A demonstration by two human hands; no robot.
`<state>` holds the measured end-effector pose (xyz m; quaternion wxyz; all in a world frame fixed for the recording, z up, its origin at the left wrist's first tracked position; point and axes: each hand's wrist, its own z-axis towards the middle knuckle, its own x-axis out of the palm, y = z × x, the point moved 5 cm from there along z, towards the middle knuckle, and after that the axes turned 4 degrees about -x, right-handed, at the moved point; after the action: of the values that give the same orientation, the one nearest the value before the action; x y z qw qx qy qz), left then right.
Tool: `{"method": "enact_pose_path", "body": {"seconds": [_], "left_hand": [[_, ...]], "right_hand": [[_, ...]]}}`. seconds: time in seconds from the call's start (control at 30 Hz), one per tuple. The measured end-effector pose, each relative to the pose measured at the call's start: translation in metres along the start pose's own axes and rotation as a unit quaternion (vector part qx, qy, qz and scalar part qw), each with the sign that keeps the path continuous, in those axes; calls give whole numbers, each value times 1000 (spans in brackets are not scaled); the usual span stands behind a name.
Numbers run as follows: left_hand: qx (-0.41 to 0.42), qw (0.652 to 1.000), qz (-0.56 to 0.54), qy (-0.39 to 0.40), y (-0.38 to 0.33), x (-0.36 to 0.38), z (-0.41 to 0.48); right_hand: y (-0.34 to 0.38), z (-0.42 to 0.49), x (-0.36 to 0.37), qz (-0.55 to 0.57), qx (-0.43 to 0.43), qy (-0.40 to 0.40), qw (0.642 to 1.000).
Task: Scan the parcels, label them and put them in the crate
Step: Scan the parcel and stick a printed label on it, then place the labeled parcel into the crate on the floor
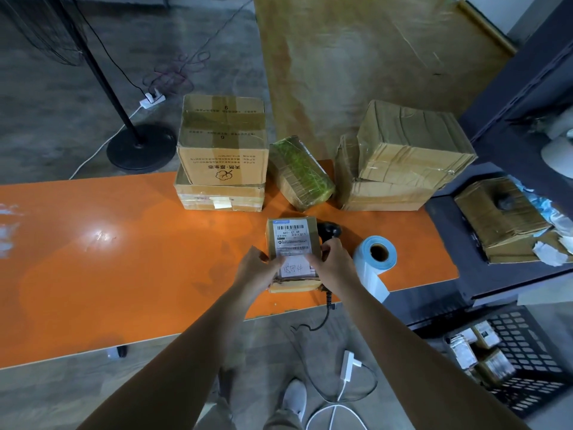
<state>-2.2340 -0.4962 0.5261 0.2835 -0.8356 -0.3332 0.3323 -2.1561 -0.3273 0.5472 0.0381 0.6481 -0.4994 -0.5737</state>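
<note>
A small cardboard parcel (293, 240) with a printed barcode label lies on the orange table (124, 243). A white handwritten label (293, 269) sits on its near half. My left hand (259, 266) grips the parcel's left side, fingers touching the white label. My right hand (330, 260) presses the label's right edge and holds the parcel's right side. A black barcode scanner (330, 231) lies just behind my right hand, its cable hanging over the table edge. A roll of labels (373, 256) stands to the right. The black crate (514, 361) sits on the floor at lower right with several parcels inside.
Stacked cardboard boxes (221, 156), a green-taped parcel (299, 173) and two more boxes (400, 156) line the table's far edge. A dark shelf unit (502, 225) with a box stands at right. A stand base (141, 150) and power strips with cables lie on the floor.
</note>
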Motion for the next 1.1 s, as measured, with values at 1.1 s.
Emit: {"method": "enact_pose_path", "body": {"seconds": [1.1], "left_hand": [[228, 963, -3, 142, -82, 23, -190]], "right_hand": [[-5, -230, -121, 202, -49, -272, 940]]}}
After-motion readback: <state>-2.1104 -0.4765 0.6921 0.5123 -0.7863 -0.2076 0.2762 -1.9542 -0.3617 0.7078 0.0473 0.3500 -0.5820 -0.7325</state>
